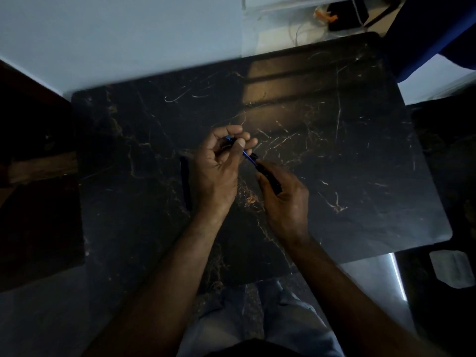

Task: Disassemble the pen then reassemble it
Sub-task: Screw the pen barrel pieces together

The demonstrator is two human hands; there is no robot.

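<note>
Above the middle of the dark marble table [334, 150], both hands meet. My left hand [219, 166] pinches a thin blue refill [247, 154] between thumb and fingers. The refill's lower end enters a dark pen barrel [270, 179], on which my right hand [286, 199] is closed. Another long dark pen part [186, 182] lies flat on the table just left of my left wrist. The light is dim, so finer details of the parts are hard to make out.
A dark wooden piece of furniture [33, 176] stands to the left of the table. Cables and an orange item [325, 14] lie on the floor beyond the far edge. A blue cloth [438, 34] hangs at the top right. My knees [270, 313] are below the near edge.
</note>
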